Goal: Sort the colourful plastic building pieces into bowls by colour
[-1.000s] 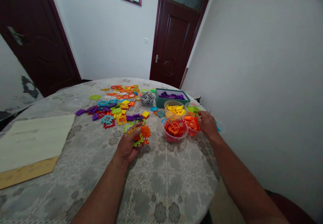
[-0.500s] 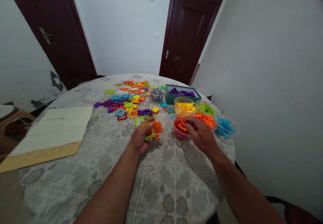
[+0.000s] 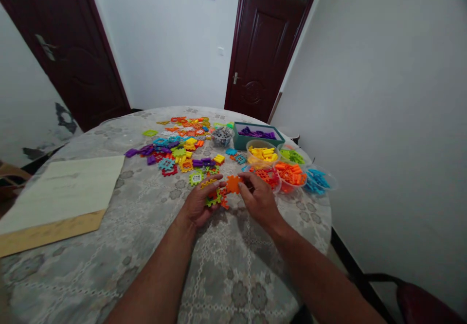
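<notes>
"What's in the tubs?"

"Right of centre, a teal box point(image 3: 239, 144) holds purple pieces point(image 3: 257, 133). Beside it are clear bowls: a yellow-filled bowl point(image 3: 262, 141), an orange-filled bowl point(image 3: 292, 188) and a blue-filled bowl point(image 3: 330, 186)."

"And the hands?"

"Mid-frame, the left hand point(image 3: 197, 203) curls round a joined cluster point(image 3: 213, 198). The right hand point(image 3: 260, 200) pinches an orange piece point(image 3: 232, 184) against its top. Loose pieces point(image 3: 175, 150) litter the lace-clothed table point(image 3: 237, 265). A pale board point(image 3: 62, 192) lies at the left, with two dark doors point(image 3: 264, 46) behind."

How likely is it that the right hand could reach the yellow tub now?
Probably yes: the right hand lies just short of the yellow tub, with only the low tub of red pieces between, easily passed over. Its fingers pinch an orange piece.
</notes>
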The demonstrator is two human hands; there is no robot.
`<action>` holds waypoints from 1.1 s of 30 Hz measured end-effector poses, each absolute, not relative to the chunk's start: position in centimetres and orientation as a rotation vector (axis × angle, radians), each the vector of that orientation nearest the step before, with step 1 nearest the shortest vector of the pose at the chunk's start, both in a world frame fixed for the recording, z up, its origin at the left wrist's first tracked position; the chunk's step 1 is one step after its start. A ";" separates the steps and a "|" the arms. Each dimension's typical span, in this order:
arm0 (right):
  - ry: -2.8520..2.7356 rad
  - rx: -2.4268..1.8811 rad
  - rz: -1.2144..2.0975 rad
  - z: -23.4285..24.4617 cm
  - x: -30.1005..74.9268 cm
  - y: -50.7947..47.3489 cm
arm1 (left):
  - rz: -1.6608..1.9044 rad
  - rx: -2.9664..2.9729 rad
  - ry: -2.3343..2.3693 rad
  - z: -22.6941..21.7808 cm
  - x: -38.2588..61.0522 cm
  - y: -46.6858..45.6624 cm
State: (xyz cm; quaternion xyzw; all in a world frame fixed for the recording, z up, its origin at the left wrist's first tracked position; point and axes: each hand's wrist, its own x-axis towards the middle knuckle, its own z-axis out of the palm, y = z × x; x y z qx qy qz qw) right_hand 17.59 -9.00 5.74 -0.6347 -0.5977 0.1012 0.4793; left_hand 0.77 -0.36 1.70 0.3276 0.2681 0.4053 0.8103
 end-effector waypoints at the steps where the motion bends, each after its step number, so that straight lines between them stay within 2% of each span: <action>1: -1.415 -1.557 0.232 6.2 18.4 -9.3 | 0.866 0.685 0.581 1.7 0.8 -0.2; 7: -1.198 -1.682 -0.033 9.4 28.0 -10.7 | 0.882 0.637 0.610 1.6 0.7 0.1; 12: -1.189 -1.927 -0.124 8.9 35.3 -10.5 | 0.892 0.638 0.610 1.8 0.7 0.0; 16: -1.309 -1.999 -0.079 7.0 36.8 -10.0 | 0.902 0.612 0.622 1.8 0.7 0.0; 22: -1.233 -1.914 -0.349 6.9 34.6 -10.4 | 0.899 0.606 0.630 1.6 0.8 0.1; 25: -1.288 -1.796 -0.229 7.0 30.8 -10.9 | 0.890 0.592 0.617 1.5 0.8 0.0; 33: -1.775 -1.540 0.372 5.1 18.0 -11.6 | 0.907 0.513 0.518 1.4 0.6 -0.3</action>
